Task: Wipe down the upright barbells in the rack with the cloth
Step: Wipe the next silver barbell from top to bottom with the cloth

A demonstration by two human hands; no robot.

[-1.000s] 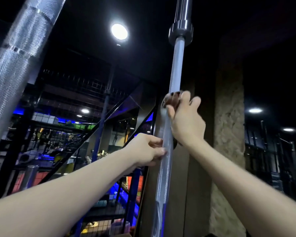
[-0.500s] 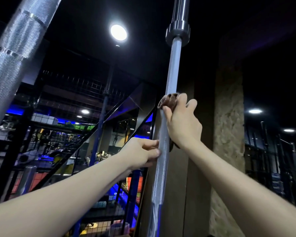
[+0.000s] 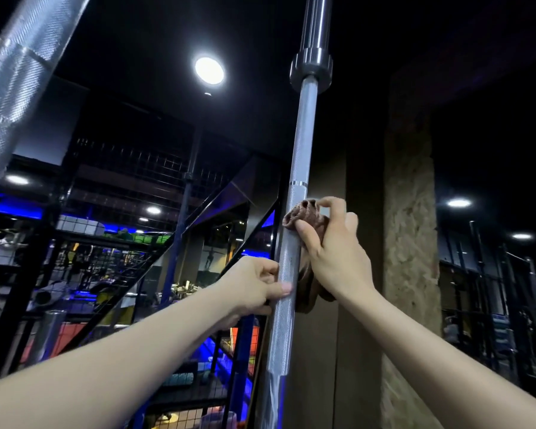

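Note:
A silver upright barbell stands in the middle of the view, its dark sleeve and collar at the top. My right hand grips a bunched brown cloth and presses it against the right side of the shaft. My left hand grips the same shaft lower down from the left, thumb across the knurling. A second knurled barbell leans close at the upper left.
A rough stone pillar stands right of the bar. Black mesh railings and a blue post lie behind, with gym equipment beyond. Another bar end sticks up at the lower left. More upright bars stand in the dark at far right.
The view has tilted so the barbell's collar sits lower in frame. My right hand with the cloth has slid slightly down the shaft towards my left hand, which keeps its grip.

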